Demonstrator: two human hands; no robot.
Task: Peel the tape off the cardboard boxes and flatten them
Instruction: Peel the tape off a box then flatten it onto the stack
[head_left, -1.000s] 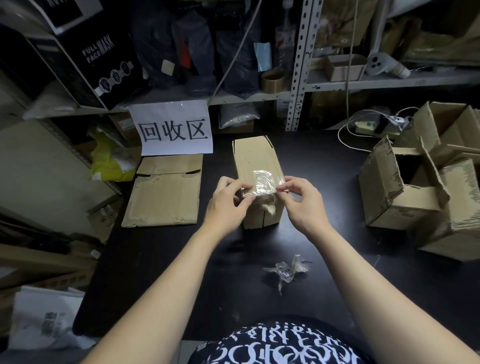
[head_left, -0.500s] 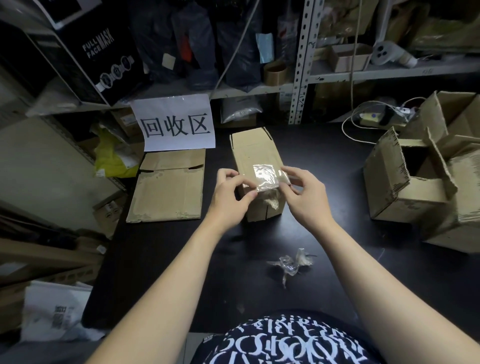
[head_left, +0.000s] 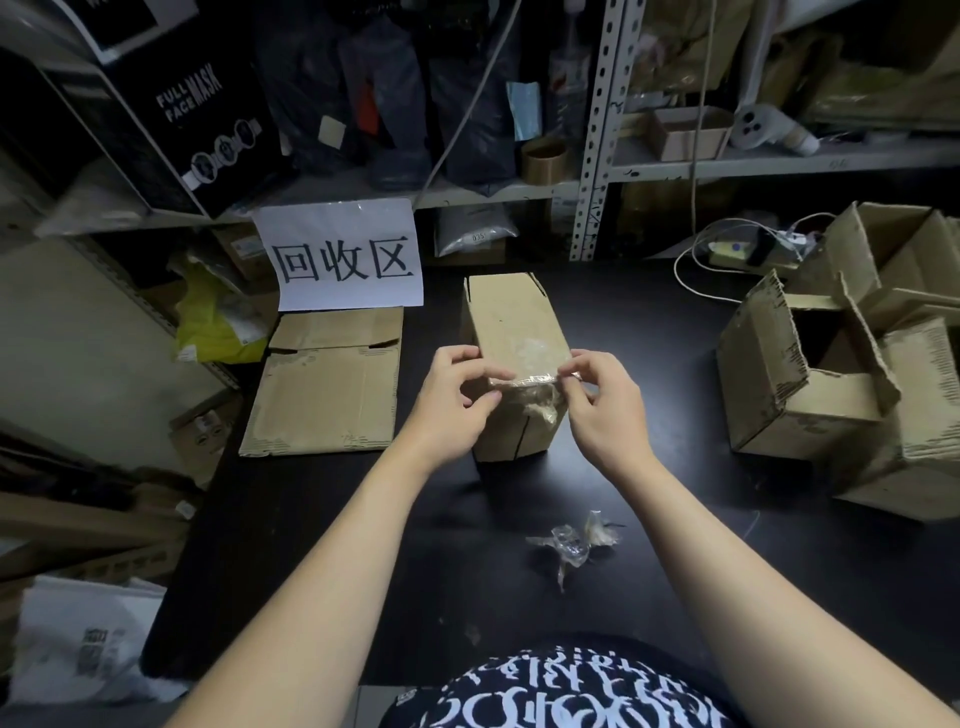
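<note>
Pinching opposite ends of the clear tape (head_left: 524, 382) at the near top edge of the box (head_left: 511, 325) standing mid-table, left hand (head_left: 457, 397) and right hand (head_left: 600, 402) hold it taut, apparently to strip it cleanly.

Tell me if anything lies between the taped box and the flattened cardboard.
Nothing visible does: only bare black table lies between the box and the flattened cardboard to its left. The left hand and right hand pinch the tape.
</note>
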